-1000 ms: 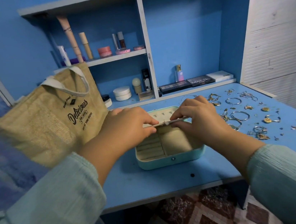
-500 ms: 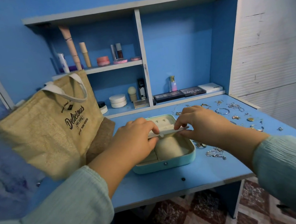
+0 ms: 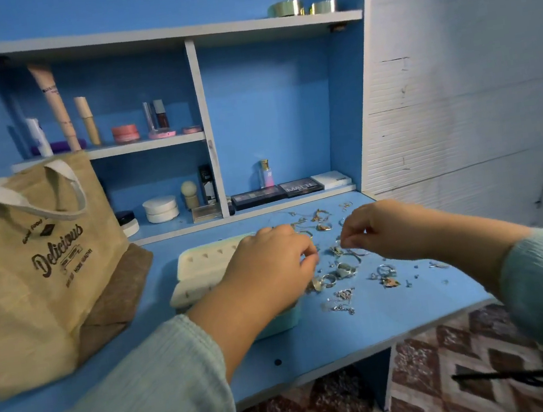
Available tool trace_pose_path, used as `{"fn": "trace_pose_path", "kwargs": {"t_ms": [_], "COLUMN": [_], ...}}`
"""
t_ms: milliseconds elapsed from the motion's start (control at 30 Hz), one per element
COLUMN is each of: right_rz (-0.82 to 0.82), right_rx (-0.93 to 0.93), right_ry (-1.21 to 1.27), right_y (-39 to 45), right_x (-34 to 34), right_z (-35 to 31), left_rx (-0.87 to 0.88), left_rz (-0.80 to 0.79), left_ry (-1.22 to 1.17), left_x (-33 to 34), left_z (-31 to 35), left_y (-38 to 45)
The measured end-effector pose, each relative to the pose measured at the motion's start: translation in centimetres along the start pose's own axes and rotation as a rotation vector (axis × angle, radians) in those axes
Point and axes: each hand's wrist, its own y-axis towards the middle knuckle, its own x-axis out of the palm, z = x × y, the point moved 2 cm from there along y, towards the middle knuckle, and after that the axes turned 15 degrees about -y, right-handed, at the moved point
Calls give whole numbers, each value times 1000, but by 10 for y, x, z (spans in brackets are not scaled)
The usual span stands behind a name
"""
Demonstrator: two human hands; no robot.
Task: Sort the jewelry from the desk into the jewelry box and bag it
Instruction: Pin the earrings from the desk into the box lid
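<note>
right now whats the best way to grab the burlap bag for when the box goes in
Take the burlap bag by its white handle loop, coming down from above. The bag stands upright on the desk left of the jewelry box, and the loop arches clear of the rim, likely leaving room for a grip under it.

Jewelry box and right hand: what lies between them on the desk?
In the head view, loose jewelry litters the desk between the jewelry box and right hand.
</note>
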Motion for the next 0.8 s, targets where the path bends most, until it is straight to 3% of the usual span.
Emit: {"fn": "trace_pose_path", "kwargs": {"t_ms": [167,433,800], "right_rz": [-166,-242,-283], "right_rx": [121,353,376], "right_ry": [-33,-93,-102], "right_y": [-20,-46,-37], "right_x": [7,28,57], "right_z": [51,120,136], "left_rx": [48,-15,-75], "left_rz": [-72,-171,-160], "left_ry": [-55,-95,1], "left_x": [31,93,126], "left_z": [32,59,57], "left_y": [26,68,91]}}
